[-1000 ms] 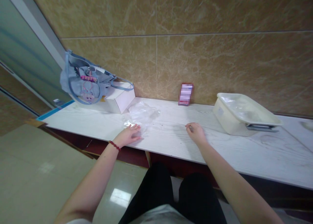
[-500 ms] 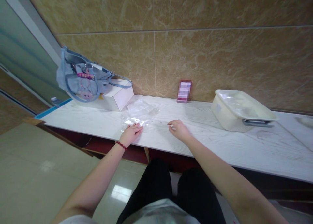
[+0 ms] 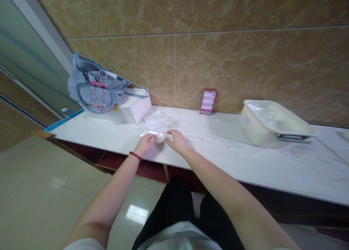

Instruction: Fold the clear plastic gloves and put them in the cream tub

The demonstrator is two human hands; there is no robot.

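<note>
across the white surface (image 3: 218,141), your right hand (image 3: 177,141) has swung in to five o'clock of the clear plastic (image 3: 160,121), thumb and fingers parted, while your left hand (image 3: 145,144), at seven, seems to pinch the plastic's near edge, so both can work it.

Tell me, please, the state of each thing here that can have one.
Clear thin plastic film: crumpled.
Cream rectangular plastic bin: upright, open.
White rectangular cardboard box: partly covered, closure unclear.
Light-blue fabric handbag: slouching on the box.
Pixelated purple rectangular object: upright.
Left hand: at the film, grip unclear.
Right hand: open.
</note>
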